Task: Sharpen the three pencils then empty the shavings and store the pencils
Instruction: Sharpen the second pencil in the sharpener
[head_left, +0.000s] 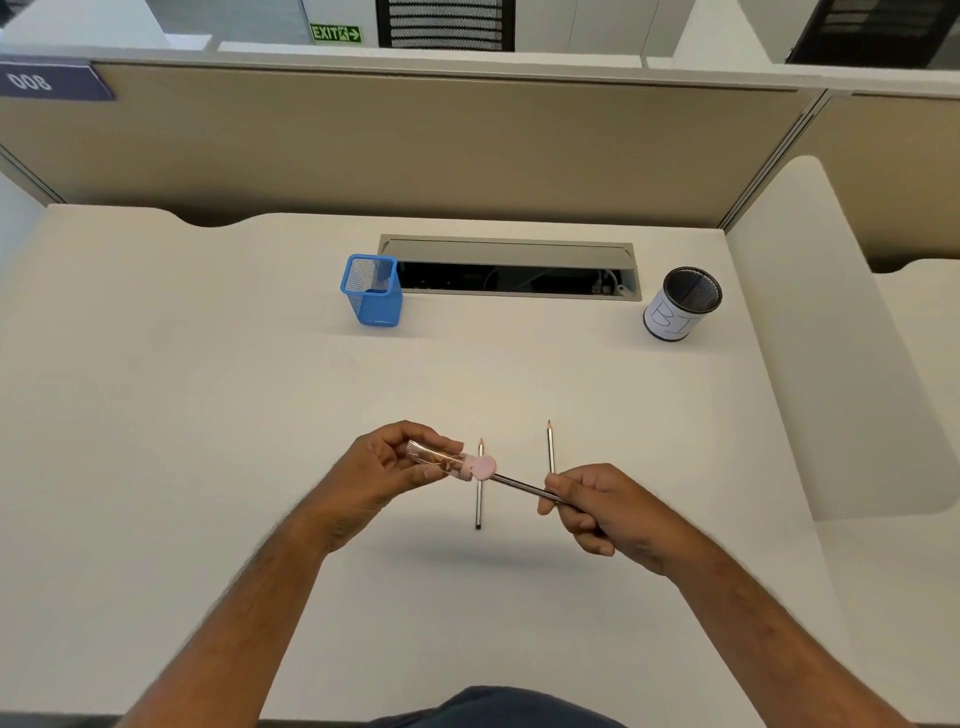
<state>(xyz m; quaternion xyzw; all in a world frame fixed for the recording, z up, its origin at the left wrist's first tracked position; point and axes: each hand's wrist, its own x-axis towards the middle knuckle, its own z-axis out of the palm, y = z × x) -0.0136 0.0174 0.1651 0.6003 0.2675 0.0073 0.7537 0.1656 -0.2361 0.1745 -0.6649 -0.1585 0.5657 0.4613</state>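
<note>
Pencils, three, slim: two lie on the matte table (208, 415), pencil one (478, 499), pencil two (549, 447); the third pencil (519, 486) pinched in right hand (597, 512) grip, tip apparently inside the clear tube sharpener (447, 460), which the left hand (384, 467) grips. Mesh cups, two: blue square cup (373, 291), black round cup (683, 304).

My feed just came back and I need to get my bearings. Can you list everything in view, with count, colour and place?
Pencil in the sharpener: one, dark with silver stripes, held above the desk's near centre.
Pencils lying on the desk: two, grey, side by side, tips pointing away.
Clear tube sharpener with pink cap: one, shavings inside, on the held pencil's tip.
Blue mesh square holder: one, far centre-left.
Black mesh round cup with white paper label: one, far right.
Grey cable tray: one, open, at the back.
White desk: one.
Green exit sign: one, top.
Left hand: grips the sharpener.
Right hand: grips the pencil.
</note>
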